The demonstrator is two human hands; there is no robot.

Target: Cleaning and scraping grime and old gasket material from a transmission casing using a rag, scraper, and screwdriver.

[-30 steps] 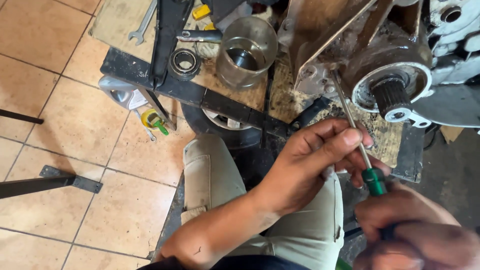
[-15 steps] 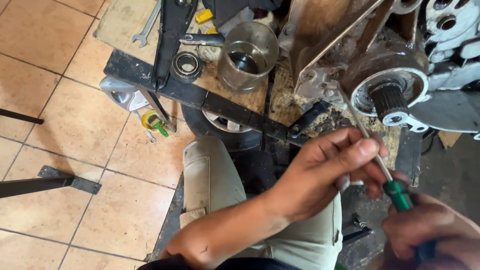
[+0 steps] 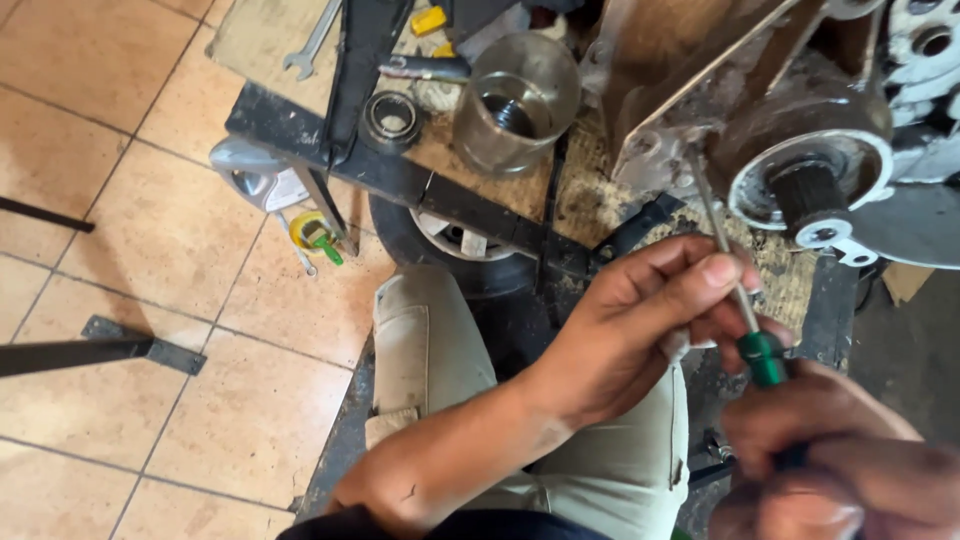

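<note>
At the far left, a grey plastic bottle (image 3: 255, 178) is lying on the tiled floor (image 3: 130, 200), and a small yellow and green thing (image 3: 315, 235) is lying just beside it; its kind is hard to make out. Farther away, a spanner (image 3: 312, 42) is partly cut off by the top edge. A round bearing (image 3: 390, 118) and a metal cylinder (image 3: 515, 100) are sitting on a dark metal frame (image 3: 400, 180). A small wheel (image 3: 455, 245) is half hidden under this frame. In the middle, the left hand (image 3: 640, 330) is pinching the thin metal shaft of a screwdriver (image 3: 735, 290) between thumb and fingers. The tip is reaching the dirty engine housing (image 3: 800, 120) at the far right. The right hand (image 3: 840, 460), blurred and cut off at the near right, is closing around the green handle, mostly hiding it.
</note>
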